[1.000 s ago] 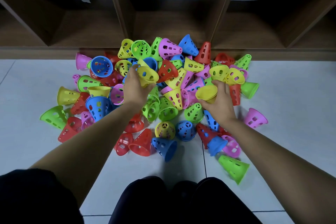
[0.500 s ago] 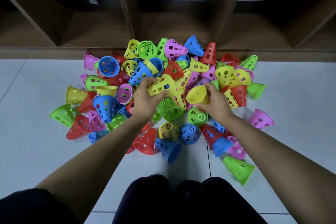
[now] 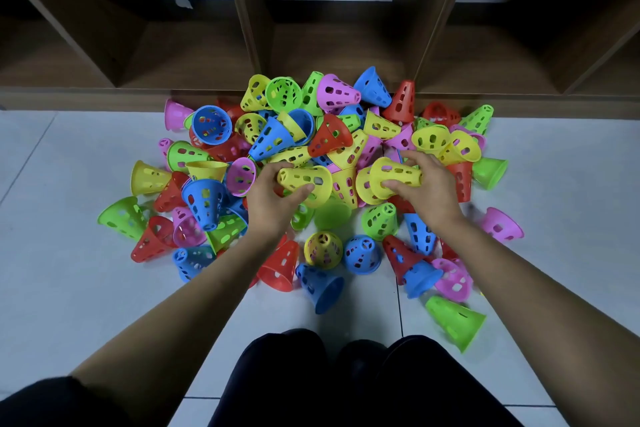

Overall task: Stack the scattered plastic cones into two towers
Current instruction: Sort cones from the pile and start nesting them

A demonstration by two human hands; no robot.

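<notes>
Both axes sideways, mouths facing, left hand (image 3: 268, 204) grip clasps left cone (image 3: 304, 179), right hand (image 3: 433, 191) clasps right cone (image 3: 394, 173).

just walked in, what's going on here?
A person leans over a pile of coloured perforated cones on the tiled floor in front of a wooden shelf. The left hand grips a yellow cone and the right hand grips a second yellow cone, both held sideways over the middle of the pile. No tower stands yet; the other cones lie scattered.

Cones (image 3: 322, 250) lie on floor (image 3: 62, 253) before shelf (image 3: 104, 99).
</notes>
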